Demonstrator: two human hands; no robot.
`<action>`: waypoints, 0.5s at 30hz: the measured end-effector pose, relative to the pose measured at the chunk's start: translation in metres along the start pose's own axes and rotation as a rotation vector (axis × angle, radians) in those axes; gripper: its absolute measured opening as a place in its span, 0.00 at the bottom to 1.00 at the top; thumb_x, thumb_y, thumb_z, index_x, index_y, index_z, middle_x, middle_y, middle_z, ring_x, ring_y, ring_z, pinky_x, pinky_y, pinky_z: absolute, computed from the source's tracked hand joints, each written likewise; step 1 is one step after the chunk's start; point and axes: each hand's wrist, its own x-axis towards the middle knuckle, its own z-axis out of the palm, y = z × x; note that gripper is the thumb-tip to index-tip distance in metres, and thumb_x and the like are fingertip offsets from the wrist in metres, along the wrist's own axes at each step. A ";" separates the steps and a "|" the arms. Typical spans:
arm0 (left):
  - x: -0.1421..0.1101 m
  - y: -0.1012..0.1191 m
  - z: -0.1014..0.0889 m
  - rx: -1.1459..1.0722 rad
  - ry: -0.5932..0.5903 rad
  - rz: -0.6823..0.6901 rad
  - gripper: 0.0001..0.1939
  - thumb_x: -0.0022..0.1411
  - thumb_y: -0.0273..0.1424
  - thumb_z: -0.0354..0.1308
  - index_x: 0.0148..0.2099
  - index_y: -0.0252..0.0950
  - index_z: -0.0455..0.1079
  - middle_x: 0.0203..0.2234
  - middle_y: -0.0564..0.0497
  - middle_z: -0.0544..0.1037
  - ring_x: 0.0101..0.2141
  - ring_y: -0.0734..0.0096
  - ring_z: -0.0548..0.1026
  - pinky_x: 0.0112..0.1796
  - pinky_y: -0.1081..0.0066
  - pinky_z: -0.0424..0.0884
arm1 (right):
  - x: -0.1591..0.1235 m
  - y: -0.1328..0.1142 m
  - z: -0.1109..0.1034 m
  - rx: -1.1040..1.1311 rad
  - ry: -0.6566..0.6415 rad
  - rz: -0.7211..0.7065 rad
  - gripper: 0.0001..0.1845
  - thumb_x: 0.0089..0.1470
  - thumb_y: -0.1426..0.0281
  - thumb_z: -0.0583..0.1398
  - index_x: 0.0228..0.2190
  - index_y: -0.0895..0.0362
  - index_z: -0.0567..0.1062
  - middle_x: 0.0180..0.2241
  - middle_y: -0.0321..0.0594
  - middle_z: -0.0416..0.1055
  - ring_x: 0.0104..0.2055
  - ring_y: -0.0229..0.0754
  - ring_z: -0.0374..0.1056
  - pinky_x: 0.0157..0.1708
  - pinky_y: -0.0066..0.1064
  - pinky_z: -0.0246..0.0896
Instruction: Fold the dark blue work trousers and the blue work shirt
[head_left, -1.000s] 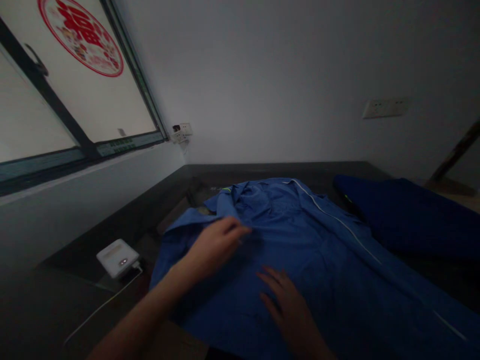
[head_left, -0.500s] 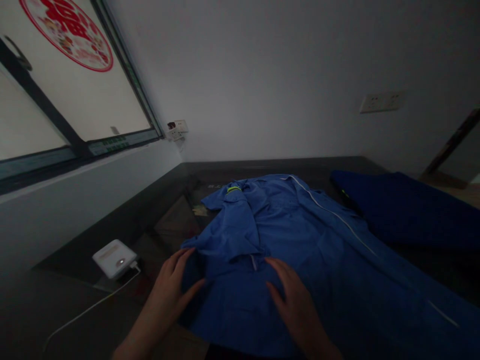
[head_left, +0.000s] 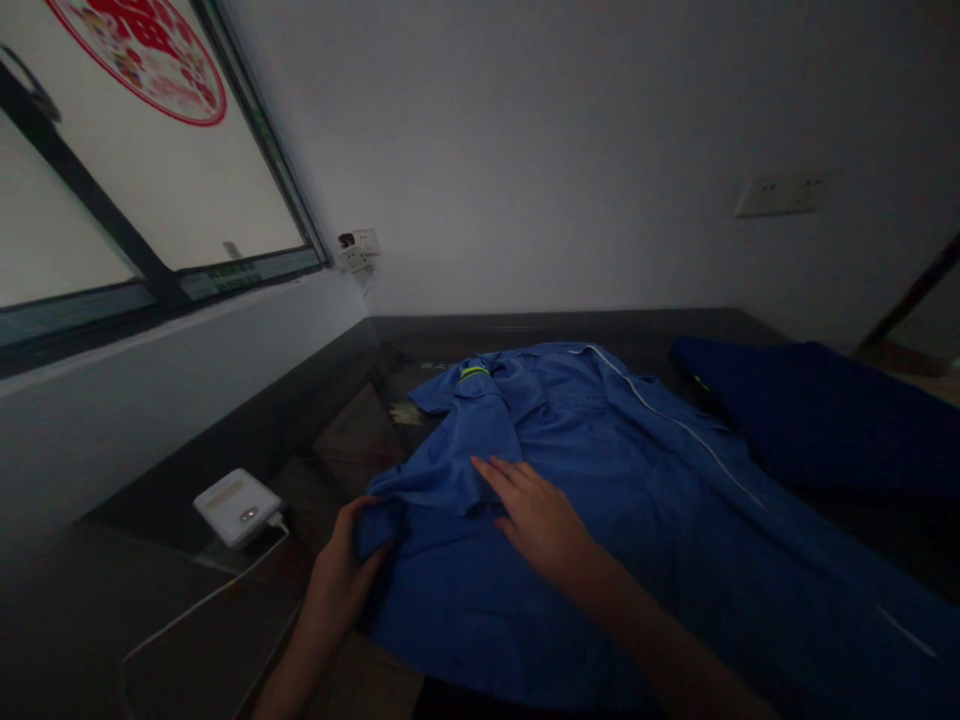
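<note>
A blue jacket (head_left: pixel 592 500) lies spread over the dark table, with white piping along its front and a sleeve folded inward that carries a yellow-green band. At the jacket's left edge my left hand (head_left: pixel 341 565) has its fingers and thumb curled around the cloth. My right hand (head_left: pixel 536 515) rests palm down on the folded sleeve (head_left: pixel 465 450), its fingers stretched out and holding nothing. The cloth under the right palm is hidden.
A white box-shaped device (head_left: pixel 238 508) with a white cable (head_left: pixel 202 600) sits on the dark table (head_left: pixel 330 380) at left. Folded dark blue cloth (head_left: pixel 817 420) lies at right. The wall and a window (head_left: pixel 225 200) bound the far and left sides.
My right hand has moved up and left from the lower cloth onto the folded sleeve. The left hand stays at the jacket's left edge, its fingers now more closed on the fabric.
</note>
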 end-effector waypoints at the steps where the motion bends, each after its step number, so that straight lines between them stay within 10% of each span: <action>1: -0.001 0.000 -0.004 -0.012 0.036 0.002 0.24 0.52 0.36 0.56 0.53 0.41 0.59 0.43 0.47 0.76 0.41 0.55 0.77 0.41 0.59 0.73 | 0.002 0.001 0.005 -0.022 -0.009 0.026 0.35 0.51 0.83 0.53 0.60 0.58 0.58 0.52 0.47 0.68 0.52 0.48 0.63 0.48 0.39 0.64; 9: 0.007 0.000 -0.041 -0.282 0.455 -0.055 0.22 0.48 0.34 0.58 0.47 0.42 0.58 0.39 0.49 0.73 0.45 0.55 0.72 0.46 0.57 0.68 | 0.006 0.045 0.009 -0.012 0.185 0.143 0.13 0.52 0.81 0.52 0.32 0.59 0.75 0.36 0.46 0.71 0.43 0.48 0.64 0.44 0.40 0.63; 15: 0.009 -0.030 -0.051 -0.441 0.367 -0.111 0.12 0.46 0.30 0.56 0.34 0.41 0.58 0.38 0.53 0.74 0.38 0.63 0.75 0.34 0.68 0.73 | -0.011 0.030 -0.035 0.336 0.443 -0.025 0.10 0.59 0.74 0.48 0.38 0.56 0.69 0.40 0.43 0.71 0.40 0.41 0.69 0.41 0.33 0.65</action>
